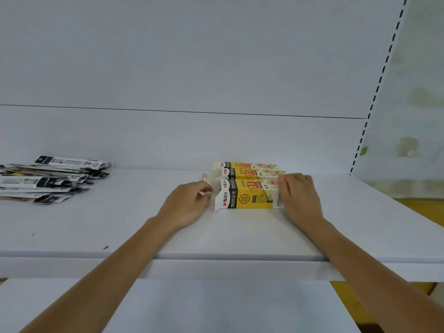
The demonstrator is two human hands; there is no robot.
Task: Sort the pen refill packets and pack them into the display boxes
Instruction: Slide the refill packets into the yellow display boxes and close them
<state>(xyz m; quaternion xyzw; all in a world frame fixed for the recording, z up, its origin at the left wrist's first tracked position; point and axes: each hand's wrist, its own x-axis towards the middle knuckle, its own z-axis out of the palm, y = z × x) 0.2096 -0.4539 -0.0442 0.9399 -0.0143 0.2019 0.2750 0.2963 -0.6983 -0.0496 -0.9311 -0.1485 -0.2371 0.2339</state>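
Three yellow and white display boxes lie side by side on a white shelf (144, 224). The nearest box (249, 197) has its left end open. My left hand (187, 205) pinches the white flap (210, 180) at that open end. My right hand (299, 195) grips the box's right end, fingers curled over its top edge. The middle box (247, 173) and the far box (242, 165) lie right behind it. A loose pile of black and white pen refill packets (45, 181) lies at the far left of the shelf.
The shelf's white back panel (192, 80) rises just behind the boxes. A slotted upright (374, 92) runs along the right side. The shelf's front edge (216, 257) crosses under my forearms, with a lower white shelf (228, 308) beneath.
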